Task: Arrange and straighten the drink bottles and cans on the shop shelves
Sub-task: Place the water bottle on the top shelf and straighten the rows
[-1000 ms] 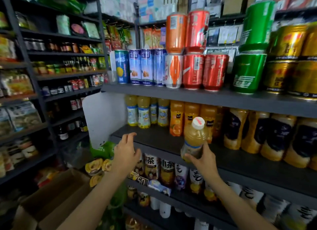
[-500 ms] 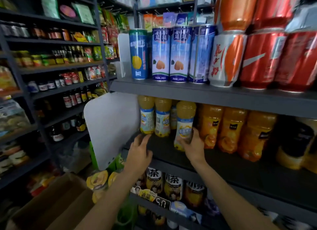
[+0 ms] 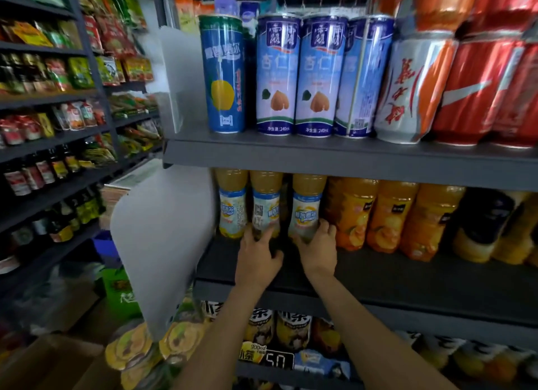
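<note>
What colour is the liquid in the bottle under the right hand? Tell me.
Yellow-orange, in the bottle gripped by the right hand; head view.

Even, soft overhead light is falling across the scene, glinting in streaks off the tall blue metal cans [image 3: 297,75]. Deep shadow is pooling under the grey metal shelf [image 3: 349,164]. Wide-angle bending and motion blur are smearing the edges.

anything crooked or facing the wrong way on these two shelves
Yes. The middle yellow bottle under the left hand shows its QR code side, unlike its neighbours. On the shelf above, the rightmost blue can also shows its barcode side.
</note>
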